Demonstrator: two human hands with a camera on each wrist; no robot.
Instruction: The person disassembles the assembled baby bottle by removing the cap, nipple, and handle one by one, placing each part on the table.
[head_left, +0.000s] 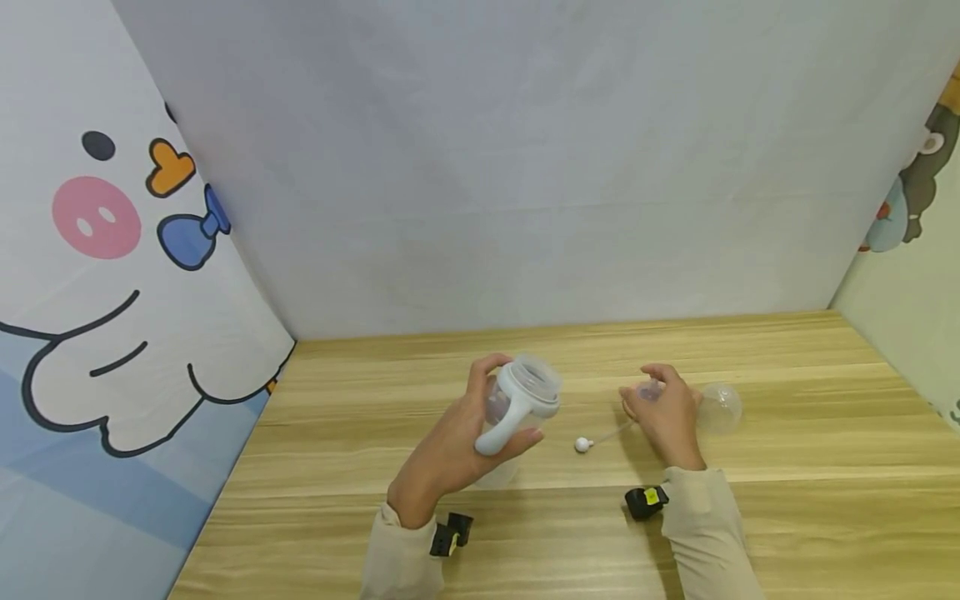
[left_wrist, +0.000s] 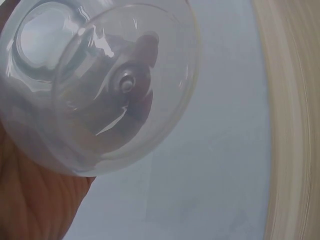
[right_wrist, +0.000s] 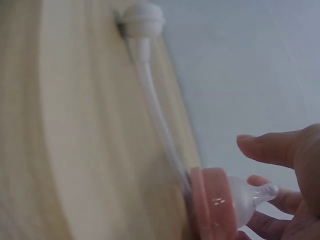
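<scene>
My left hand [head_left: 453, 442] grips a clear baby bottle [left_wrist: 165, 120], tilted above the table, its uncapped mouth toward the upper right. A pale blue collar with a curved handle [head_left: 504, 429] surrounds its neck. Over to the right, my right hand [head_left: 670, 421] reaches around a clear bottle nipple [right_wrist: 242, 197] in a pink ring [right_wrist: 217, 205]. Thumb and nipple stand apart in the right wrist view; the other fingers are partly hidden behind it. From the ring runs a thin straw [right_wrist: 157, 110] ending in a white ball [head_left: 582, 445] on the table.
A clear dome-shaped cap [head_left: 722, 408] stands on the wooden table [head_left: 810, 467], just right of my right hand. Behind the table hangs a pale backdrop [head_left: 525, 167]. A cartoon-printed panel [head_left: 97, 350] borders the left side.
</scene>
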